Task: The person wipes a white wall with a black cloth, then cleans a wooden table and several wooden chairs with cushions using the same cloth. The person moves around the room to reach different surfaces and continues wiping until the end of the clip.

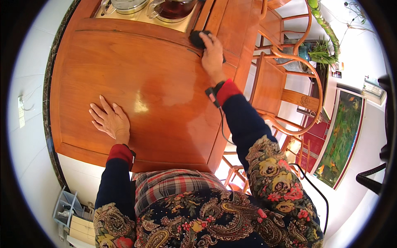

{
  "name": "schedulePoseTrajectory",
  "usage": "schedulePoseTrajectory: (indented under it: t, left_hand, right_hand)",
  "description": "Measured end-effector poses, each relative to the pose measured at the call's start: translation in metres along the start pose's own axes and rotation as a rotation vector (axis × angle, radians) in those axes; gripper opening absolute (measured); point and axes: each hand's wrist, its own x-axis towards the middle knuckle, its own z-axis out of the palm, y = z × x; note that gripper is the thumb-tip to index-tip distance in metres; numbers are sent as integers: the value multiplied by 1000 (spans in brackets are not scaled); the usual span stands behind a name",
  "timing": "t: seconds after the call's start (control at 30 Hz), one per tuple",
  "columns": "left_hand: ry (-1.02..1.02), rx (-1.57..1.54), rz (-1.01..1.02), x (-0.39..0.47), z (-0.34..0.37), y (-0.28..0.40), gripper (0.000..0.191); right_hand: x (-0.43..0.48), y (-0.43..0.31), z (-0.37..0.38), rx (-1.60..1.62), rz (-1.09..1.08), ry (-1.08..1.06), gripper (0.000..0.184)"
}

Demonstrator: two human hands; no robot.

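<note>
A polished reddish-brown wooden table [149, 80] spreads out before me. My left hand [111, 121] lies palm down on its left part, fingers spread, with nothing held. Farther away, near the right side of the tabletop, my right hand [213, 53] grips a dark, soft-looking black pad or cloth [198, 39]. Part of that black thing is hidden under the palm, so its exact kind cannot be told. The pad rests on the wood close to the corner of the inset tray [182, 26].
On the tray stand a glass pot of dark red liquid [176, 9] and a clear glass pot [128, 4]. Wooden armchairs [269, 85] line the right side. A tiled wall [31, 62] borders the left. A black cable [322, 192] runs past my right arm.
</note>
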Motion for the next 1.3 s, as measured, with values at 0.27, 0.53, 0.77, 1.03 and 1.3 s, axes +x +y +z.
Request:
schedulePoseTrajectory:
  t: [0.27,0.53,0.77,1.03,1.3]
  left_hand:
    - [-10,19,-6,1,-1,1,56]
    - [3,-12,-4,0,-3,3,56]
    - [-62,5,-18,1,-8,4,56]
    - [-64,-10,-29,1,-10,5,55]
    - [-78,-79,-36,1,-15,5,57]
  right_hand:
    - [-188,-96,-69,115,-21,-409,52]
    - [-303,-83,-172,239,-155,-830,50]
    - [-203,-31,-121,121,-116,-511,56]
    - [-21,-63,9,183,-265,-298,64]
    - [74,-185,162,301,-518,-197,58]
